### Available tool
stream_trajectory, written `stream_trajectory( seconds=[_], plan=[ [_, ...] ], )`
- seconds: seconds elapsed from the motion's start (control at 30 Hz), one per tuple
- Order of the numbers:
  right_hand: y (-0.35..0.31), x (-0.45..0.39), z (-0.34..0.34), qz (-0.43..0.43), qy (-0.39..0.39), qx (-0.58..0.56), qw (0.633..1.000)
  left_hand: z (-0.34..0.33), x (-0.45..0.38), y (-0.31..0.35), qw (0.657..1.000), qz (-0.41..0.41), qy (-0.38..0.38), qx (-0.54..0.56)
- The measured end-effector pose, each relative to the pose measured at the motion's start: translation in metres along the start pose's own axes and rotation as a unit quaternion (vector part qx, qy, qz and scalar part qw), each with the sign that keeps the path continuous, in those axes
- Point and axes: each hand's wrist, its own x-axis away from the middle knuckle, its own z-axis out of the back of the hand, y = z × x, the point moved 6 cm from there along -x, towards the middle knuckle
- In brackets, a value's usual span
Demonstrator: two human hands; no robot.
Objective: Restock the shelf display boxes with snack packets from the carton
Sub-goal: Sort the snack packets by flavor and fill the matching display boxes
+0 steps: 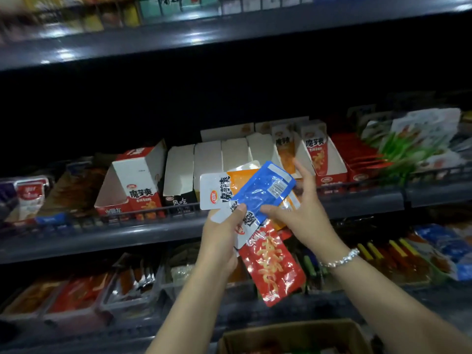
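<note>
Head view: along the front edge of the middle shelf (153, 233) the row of display boxes (207, 162) looks largely unfilled, several showing only bare white insides, so by my reading most of the restocking is still ahead. The carton (293, 333) sits low at the bottom edge, contents unclear. Both hands are together in front of the boxes: the left hand (224, 233) grips a fan of snack packets (273, 264), and the right hand (296, 210) pinches the blue packet (263, 190) on top.
</note>
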Motion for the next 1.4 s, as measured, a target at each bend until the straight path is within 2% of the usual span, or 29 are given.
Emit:
stream_trajectory(
  seconds=[0.1, 0.27, 0.43, 0.6, 0.73, 0.9, 0.97, 1.1, 1.4],
  plan=[
    [-0.005, -0.011, -0.006, 0.035, -0.029, 0.036, 0.998, -0.003, -0.008, -0.003, 0.999, 0.023, -0.016, 0.035],
    [-0.011, -0.023, -0.013, 0.050, -0.021, 0.011, 0.998, -0.010, -0.017, -0.010, 0.987, 0.090, -0.026, 0.134],
    [-0.006, -0.027, -0.021, 0.052, -0.013, 0.011, 0.998, -0.005, -0.022, -0.007, 0.976, 0.088, 0.001, 0.202],
    [-0.002, -0.022, -0.025, 0.066, -0.003, -0.002, 0.998, 0.008, -0.023, -0.007, 0.987, 0.064, 0.054, 0.135],
    [0.005, -0.022, -0.023, 0.054, 0.054, 0.062, 0.995, 0.011, -0.022, -0.003, 0.995, 0.037, 0.057, 0.079],
    [0.013, -0.021, -0.019, 0.018, 0.098, 0.073, 0.992, 0.010, -0.020, -0.004, 0.996, 0.042, 0.048, 0.055],
    [0.014, -0.022, -0.022, 0.013, 0.078, 0.088, 0.993, 0.011, -0.020, -0.003, 0.996, 0.043, 0.046, 0.059],
    [0.015, -0.025, -0.030, -0.016, -0.029, 0.089, 0.995, 0.016, -0.022, 0.001, 0.995, 0.034, 0.044, 0.084],
    [0.021, -0.017, -0.032, -0.009, -0.012, 0.038, 0.999, 0.018, -0.018, -0.003, 0.998, 0.009, 0.062, 0.031]
  ],
)
